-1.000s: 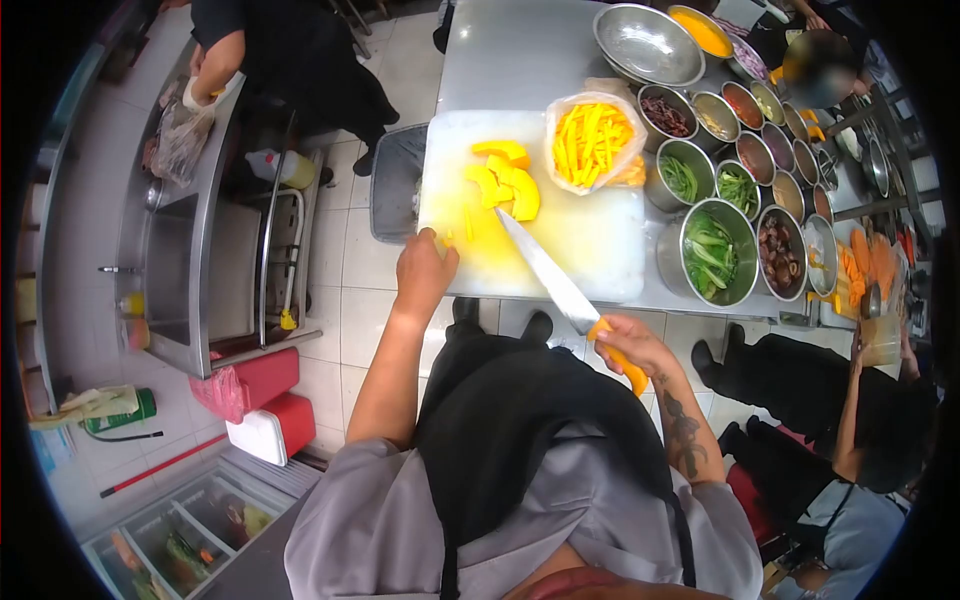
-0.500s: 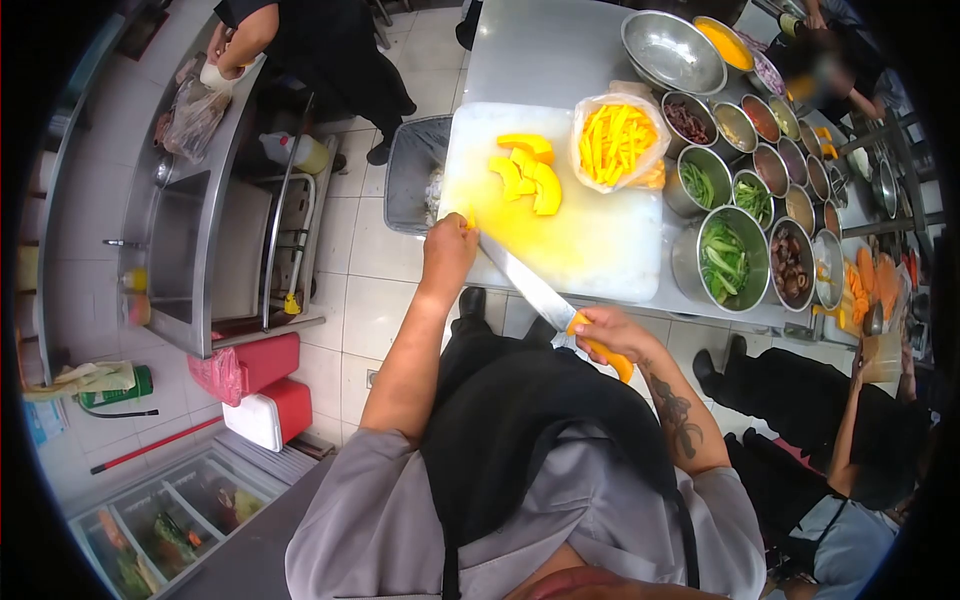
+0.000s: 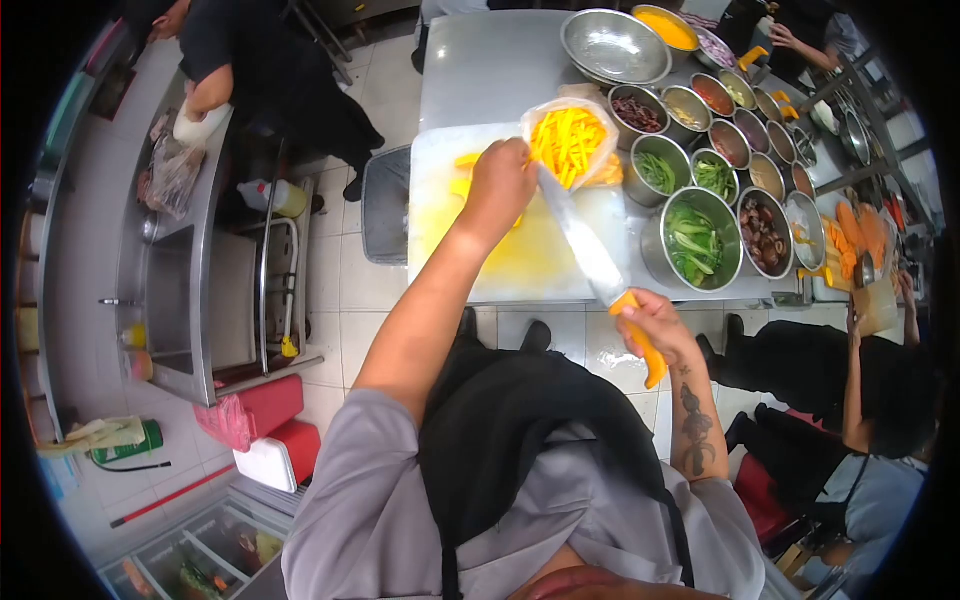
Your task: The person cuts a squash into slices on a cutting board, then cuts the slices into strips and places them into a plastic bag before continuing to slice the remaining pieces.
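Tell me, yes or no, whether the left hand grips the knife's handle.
No, the right hand grips the orange handle of the knife, while the left hand is near the bagged yellow strips.

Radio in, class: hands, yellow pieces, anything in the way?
Right hand gripping knife. Left hand beside bag of yellow strips, grip unclear. Yellow pieces on cutting board, partly hidden by left hand. Knife close to left hand.

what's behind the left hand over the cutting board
Parts of some yellow pieces show past the left hand, lying on the white cutting board. The hand and forearm cover the rest, so how many pieces lie there can't be told.
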Available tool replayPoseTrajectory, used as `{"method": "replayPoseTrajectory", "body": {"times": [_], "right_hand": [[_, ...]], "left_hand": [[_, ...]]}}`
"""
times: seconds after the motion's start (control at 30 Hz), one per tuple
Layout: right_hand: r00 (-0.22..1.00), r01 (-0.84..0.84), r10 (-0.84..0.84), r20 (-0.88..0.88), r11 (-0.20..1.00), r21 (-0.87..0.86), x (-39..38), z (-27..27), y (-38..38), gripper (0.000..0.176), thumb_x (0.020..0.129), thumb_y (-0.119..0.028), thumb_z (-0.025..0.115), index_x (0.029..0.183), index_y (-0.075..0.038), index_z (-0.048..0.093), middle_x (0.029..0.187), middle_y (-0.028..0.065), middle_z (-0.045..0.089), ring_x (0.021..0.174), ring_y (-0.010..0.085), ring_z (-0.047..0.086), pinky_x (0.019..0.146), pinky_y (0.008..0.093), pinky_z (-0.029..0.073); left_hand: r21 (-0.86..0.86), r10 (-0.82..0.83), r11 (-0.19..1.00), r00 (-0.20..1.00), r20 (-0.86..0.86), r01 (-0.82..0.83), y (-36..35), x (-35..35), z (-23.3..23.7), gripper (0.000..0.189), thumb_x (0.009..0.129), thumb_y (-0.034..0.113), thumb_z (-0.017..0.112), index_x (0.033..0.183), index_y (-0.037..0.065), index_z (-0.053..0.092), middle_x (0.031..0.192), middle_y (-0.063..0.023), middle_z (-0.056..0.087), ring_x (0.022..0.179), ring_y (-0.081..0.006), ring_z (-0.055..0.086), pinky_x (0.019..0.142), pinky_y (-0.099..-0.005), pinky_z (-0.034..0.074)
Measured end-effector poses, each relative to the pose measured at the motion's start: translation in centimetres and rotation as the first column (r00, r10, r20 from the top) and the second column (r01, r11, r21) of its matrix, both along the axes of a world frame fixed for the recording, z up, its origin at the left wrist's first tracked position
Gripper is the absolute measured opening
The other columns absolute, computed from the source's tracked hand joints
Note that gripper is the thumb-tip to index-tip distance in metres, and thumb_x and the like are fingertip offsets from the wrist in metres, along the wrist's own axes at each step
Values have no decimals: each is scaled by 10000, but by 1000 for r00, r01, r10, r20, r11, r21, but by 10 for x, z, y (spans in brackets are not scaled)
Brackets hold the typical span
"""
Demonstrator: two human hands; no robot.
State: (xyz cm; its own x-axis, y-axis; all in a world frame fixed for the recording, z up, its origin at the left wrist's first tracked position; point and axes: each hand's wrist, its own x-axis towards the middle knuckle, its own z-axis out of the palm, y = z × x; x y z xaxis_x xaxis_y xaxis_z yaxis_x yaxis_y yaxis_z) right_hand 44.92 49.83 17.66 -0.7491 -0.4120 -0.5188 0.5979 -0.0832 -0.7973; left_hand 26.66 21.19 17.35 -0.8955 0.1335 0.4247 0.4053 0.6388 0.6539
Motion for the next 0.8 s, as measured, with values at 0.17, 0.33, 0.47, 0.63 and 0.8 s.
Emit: {"method": "replayPoseTrajectory", "body": {"times": [0.17, 0.33, 0.47, 0.63, 0.8], "right_hand": [[982, 187, -185, -32, 978, 96, 9, 21, 25, 221, 1060, -232, 631, 1170, -40, 625, 740, 49, 598, 458, 114, 519, 442, 252, 419], [968, 248, -247, -41, 968, 40, 31, 17, 41, 216, 1054, -230, 638, 1145, -35, 620, 740, 44, 598, 465, 109, 521, 444, 250, 419], [975, 220, -219, -34, 975, 27, 45, 9, 48, 199, 1052, -219, 641, 1124, -35, 621, 743, 45, 606, 465, 101, 516, 446, 246, 417], [983, 185, -185, 1, 983, 14, 54, 4, 39, 161, 1056, -190, 634, 1082, -32, 625, 742, 45, 613, 464, 98, 513, 447, 241, 411], [981, 193, -193, 15, 981, 15, 55, 3, 24, 145, 1061, -178, 623, 1054, -33, 624, 741, 41, 615, 461, 98, 513, 450, 240, 416]], "left_hand": [[27, -35, 999, 997, -65, 37, 23, -56, -16, 121, 891, 78, 674, 951, -26, 693, 901, -253, 699, 896, -457, 674, 795, -503, 542], [-293, 44, 956, 980, 195, 15, -48, -38, -4, 140, 885, 60, 608, 937, -7, 719, 924, -244, 710, 919, -451, 671, 839, -513, 543], [-492, -388, 779, 915, 111, 390, -63, -9, -48, 257, 879, 49, 615, 1117, 40, 713, 1089, -181, 710, 1087, -386, 653, 941, -475, 518], [-801, -550, 399, 816, 179, 445, -51, -12, -46, 289, 886, 92, 644, 1171, 115, 683, 1163, -88, 637, 1197, -302, 576, 934, -427, 495], [-861, -588, 222, 767, 257, 459, -44, -28, -38, 301, 874, 100, 657, 1170, 132, 703, 1133, -97, 630, 1159, -281, 591, 910, -407, 499]]}}
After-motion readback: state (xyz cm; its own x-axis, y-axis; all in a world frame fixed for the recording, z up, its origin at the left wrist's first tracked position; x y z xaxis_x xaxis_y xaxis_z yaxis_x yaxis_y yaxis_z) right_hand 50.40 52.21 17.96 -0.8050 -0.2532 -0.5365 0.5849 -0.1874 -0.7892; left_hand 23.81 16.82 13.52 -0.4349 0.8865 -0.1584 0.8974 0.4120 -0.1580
